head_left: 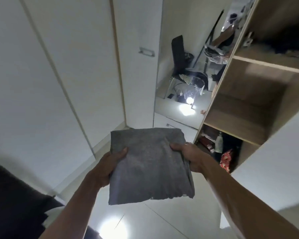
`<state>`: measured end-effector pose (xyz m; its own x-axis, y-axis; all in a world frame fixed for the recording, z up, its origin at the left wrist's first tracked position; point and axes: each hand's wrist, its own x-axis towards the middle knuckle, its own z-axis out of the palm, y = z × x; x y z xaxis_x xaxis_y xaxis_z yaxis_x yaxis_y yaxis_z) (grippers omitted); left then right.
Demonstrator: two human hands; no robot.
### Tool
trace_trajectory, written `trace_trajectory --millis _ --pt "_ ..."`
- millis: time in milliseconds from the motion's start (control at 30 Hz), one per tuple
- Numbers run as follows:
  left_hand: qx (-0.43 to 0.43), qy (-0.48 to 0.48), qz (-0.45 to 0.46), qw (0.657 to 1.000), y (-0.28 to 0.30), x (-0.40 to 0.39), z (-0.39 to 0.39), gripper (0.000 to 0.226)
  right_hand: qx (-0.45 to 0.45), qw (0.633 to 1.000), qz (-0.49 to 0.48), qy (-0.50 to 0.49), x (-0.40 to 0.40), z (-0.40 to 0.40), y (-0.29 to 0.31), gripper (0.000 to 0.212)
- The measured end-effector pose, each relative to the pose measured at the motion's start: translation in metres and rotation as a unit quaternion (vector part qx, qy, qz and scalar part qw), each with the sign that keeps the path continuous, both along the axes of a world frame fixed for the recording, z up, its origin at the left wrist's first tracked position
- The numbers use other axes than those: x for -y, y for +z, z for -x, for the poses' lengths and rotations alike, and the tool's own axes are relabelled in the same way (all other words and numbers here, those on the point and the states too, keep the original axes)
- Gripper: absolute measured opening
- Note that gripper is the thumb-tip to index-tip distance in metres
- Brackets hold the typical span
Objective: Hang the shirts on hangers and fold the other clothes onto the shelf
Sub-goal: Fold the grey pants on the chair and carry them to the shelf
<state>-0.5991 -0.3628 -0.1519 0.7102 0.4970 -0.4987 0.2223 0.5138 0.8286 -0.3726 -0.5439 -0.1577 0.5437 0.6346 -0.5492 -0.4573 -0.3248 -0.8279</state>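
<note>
A folded grey garment (148, 164) is held flat in front of me above the floor. My left hand (109, 166) grips its left edge, thumb on top. My right hand (188, 155) grips its right edge, fingers curled under the fabric. The open wooden wardrobe stands to the right, and its middle shelf (231, 125) is bare wood. The garment is left of and below that shelf, apart from it.
White wardrobe doors (67, 66) fill the left, with a metal handle (146, 52). A mirror panel (185, 80) reflects a chair and a bright light. Dark clothes (288, 44) lie on the upper shelf. The lower compartment (219, 145) holds mixed items. A dark fabric mass (16, 195) lies at bottom left.
</note>
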Motion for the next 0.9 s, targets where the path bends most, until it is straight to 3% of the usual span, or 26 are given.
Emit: trace_trajectory --millis 267,633,900 --pt "-0.026 -0.096 0.006 0.995 -0.001 0.019 -0.169 0.042 -0.028 0.99 0.009 -0.138 0.059 -0.109 -0.005 0.029" --pt "-0.073 -0.246 0.004 0.966 -0.036 0.039 -0.414 0.039 -0.034 0.946 0.049 -0.319 0.118 -0.261 -0.044 0.041" --pt "-0.066 -0.258 -0.045 0.963 -0.093 0.079 -0.579 0.041 0.042 0.927 0.065 -0.367 0.155 -0.393 -0.075 0.035"
